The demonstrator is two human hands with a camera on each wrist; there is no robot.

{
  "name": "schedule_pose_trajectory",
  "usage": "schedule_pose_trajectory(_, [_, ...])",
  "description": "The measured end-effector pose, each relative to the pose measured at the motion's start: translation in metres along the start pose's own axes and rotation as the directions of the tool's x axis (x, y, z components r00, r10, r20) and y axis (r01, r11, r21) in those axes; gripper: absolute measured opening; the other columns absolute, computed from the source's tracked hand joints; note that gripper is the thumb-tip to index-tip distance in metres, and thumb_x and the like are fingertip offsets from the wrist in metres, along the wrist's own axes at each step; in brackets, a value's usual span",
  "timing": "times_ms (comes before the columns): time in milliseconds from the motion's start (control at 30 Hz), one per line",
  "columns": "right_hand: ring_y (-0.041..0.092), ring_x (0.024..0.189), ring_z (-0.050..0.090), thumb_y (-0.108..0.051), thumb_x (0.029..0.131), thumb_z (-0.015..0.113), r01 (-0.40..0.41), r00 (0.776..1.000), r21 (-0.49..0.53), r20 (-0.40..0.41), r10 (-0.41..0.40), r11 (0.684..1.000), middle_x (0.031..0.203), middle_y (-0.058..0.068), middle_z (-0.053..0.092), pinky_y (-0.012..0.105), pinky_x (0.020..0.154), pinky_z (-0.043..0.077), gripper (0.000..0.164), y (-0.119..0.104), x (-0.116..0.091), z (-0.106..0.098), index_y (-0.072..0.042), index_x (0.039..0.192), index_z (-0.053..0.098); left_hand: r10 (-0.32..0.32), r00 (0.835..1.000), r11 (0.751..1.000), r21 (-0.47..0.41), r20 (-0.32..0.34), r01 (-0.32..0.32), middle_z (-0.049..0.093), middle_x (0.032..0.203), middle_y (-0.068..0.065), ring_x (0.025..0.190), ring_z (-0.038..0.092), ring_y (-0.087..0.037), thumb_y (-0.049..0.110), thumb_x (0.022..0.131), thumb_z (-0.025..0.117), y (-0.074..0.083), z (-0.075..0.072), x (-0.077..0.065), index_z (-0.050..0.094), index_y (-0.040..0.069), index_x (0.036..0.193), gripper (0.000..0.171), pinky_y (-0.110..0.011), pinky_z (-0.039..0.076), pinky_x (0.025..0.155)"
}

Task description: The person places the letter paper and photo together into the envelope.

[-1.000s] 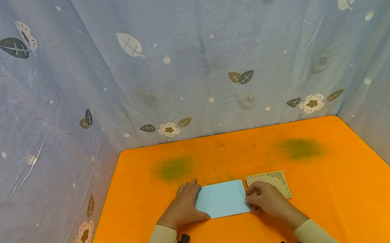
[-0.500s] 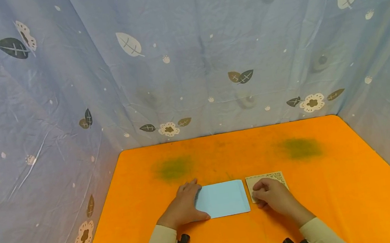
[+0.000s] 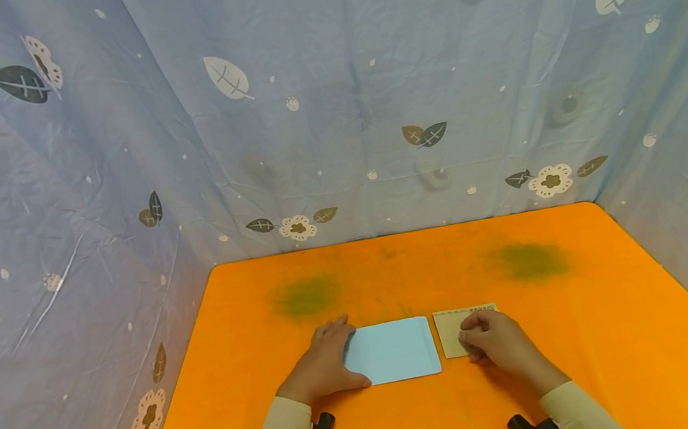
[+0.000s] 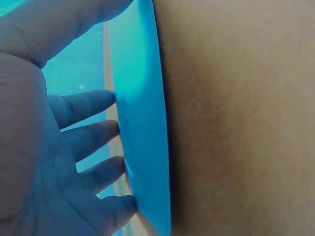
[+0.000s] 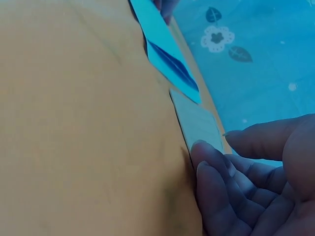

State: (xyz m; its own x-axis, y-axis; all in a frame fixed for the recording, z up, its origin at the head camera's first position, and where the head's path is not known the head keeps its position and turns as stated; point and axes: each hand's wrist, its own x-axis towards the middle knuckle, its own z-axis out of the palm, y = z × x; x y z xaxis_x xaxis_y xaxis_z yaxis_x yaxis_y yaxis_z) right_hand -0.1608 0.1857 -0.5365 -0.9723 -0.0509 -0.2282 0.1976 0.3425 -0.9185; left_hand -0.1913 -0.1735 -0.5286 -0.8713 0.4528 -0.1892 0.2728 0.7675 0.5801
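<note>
A light blue envelope [image 3: 395,351] lies flat on the orange tabletop, its opening at the right end, as the right wrist view shows. My left hand [image 3: 327,361] rests at its left end, fingers and thumb spread; in the left wrist view the fingertips touch the envelope's edge. A tan card [image 3: 451,334] with a printed border lies just right of the envelope, apart from it. My right hand [image 3: 501,342] covers the card's right part, fingers bent with the fingertips right at its near edge. In the right wrist view, the thumb stands apart from the fingers.
The orange table [image 3: 383,267] has two greenish stains toward its back. Blue curtains [image 3: 329,100] with leaf and flower prints hang behind it and at both sides. Black wrist mounts [image 3: 323,427] show near both sleeves.
My right hand has left the envelope's right end and moved right over the card, uncovering the card's left side. The left hand and the envelope have stayed in place.
</note>
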Motion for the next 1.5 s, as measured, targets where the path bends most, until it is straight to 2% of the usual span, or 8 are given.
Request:
schedule_pose_trajectory(267, [0.03,0.073,0.068,-0.01,0.108,0.069,0.004,0.999,-0.016,-0.042,-0.005,1.0,0.089,0.012,0.067,0.039,0.066,0.064,0.019,0.007,-0.001,-0.012,0.006,0.118,0.068,-0.001,1.0,1.0,0.003,-0.002,0.001,0.025,0.178,-0.012,0.161,0.018,-0.044,0.046,0.082,0.098,-0.001,0.0,0.0,0.051,0.007,0.161,0.1,-0.063,0.035,0.12])
schedule_pose_trajectory(433, [0.029,0.074,0.068,-0.011,0.108,0.069,-0.008,0.998,-0.03,-0.056,0.006,1.0,0.093,0.011,0.068,0.039,0.067,0.064,0.019,0.008,-0.002,-0.019,0.006,0.117,0.068,0.003,1.0,1.0,0.007,-0.009,-0.003,0.025,0.177,-0.012,0.161,0.018,-0.044,0.047,0.081,0.098,-0.001,-0.001,-0.001,0.051,0.007,0.161,0.1,-0.064,0.036,0.12])
schedule_pose_trajectory(667, [0.028,0.078,0.069,-0.016,0.109,0.068,-0.042,0.996,-0.077,-0.086,0.035,0.996,0.103,0.013,0.071,0.04,0.07,0.064,0.029,0.009,-0.002,-0.035,0.007,0.126,0.065,-0.001,1.0,1.0,0.009,-0.005,0.001,0.024,0.178,-0.011,0.162,0.017,-0.043,0.048,0.082,0.097,-0.002,0.001,0.0,0.051,0.008,0.162,0.1,-0.062,0.035,0.121])
schedule_pose_trajectory(867, [0.027,0.081,0.071,-0.024,0.112,0.065,-0.056,0.994,-0.111,-0.103,0.045,0.992,0.12,0.025,0.067,0.04,0.07,0.064,0.044,0.01,-0.003,-0.046,0.011,0.138,0.057,0.001,1.0,1.0,0.007,-0.011,-0.001,0.024,0.178,-0.011,0.162,0.017,-0.043,0.047,0.082,0.098,-0.003,0.001,0.001,0.051,0.008,0.161,0.1,-0.063,0.036,0.12])
schedule_pose_trajectory(1000, [0.028,0.082,0.072,-0.027,0.112,0.064,-0.078,0.992,-0.102,-0.11,0.066,0.992,0.135,0.038,0.058,0.04,0.07,0.064,0.054,0.009,-0.003,-0.051,0.013,0.145,0.05,0.003,1.0,1.0,0.007,-0.015,-0.002,0.024,0.178,-0.011,0.162,0.017,-0.043,0.047,0.081,0.098,-0.003,0.002,0.001,0.051,0.008,0.161,0.101,-0.063,0.036,0.119])
schedule_pose_trajectory(1167, [0.028,0.086,0.073,-0.03,0.113,0.063,-0.088,0.992,-0.077,-0.102,0.08,0.993,0.15,0.044,0.045,0.041,0.074,0.064,0.067,0.009,-0.002,-0.053,0.015,0.155,0.038,-0.004,1.0,1.0,0.006,-0.01,0.004,0.024,0.178,-0.01,0.162,0.017,-0.043,0.046,0.082,0.098,-0.004,0.002,0.001,0.051,0.009,0.161,0.1,-0.063,0.036,0.12])
schedule_pose_trajectory(1333, [0.031,0.092,0.075,-0.032,0.112,0.065,-0.074,0.994,-0.06,-0.089,0.069,0.995,0.154,0.046,0.04,0.041,0.078,0.064,0.075,0.007,-0.004,-0.052,0.017,0.157,0.031,-0.008,1.0,1.0,0.01,-0.011,0.009,0.024,0.178,-0.009,0.162,0.017,-0.042,0.046,0.082,0.098,-0.005,0.003,0.001,0.051,0.009,0.162,0.099,-0.062,0.036,0.12])
schedule_pose_trajectory(1500, [0.031,0.091,0.074,-0.027,0.112,0.065,-0.076,0.994,-0.013,-0.078,0.075,0.997,0.149,0.043,0.044,0.041,0.077,0.064,0.071,0.008,-0.006,-0.05,0.018,0.156,0.033,-0.001,1.0,1.0,0.007,-0.015,0.001,0.024,0.178,-0.011,0.162,0.017,-0.043,0.046,0.082,0.098,-0.004,0.003,0.001,0.051,0.008,0.161,0.1,-0.063,0.036,0.12])
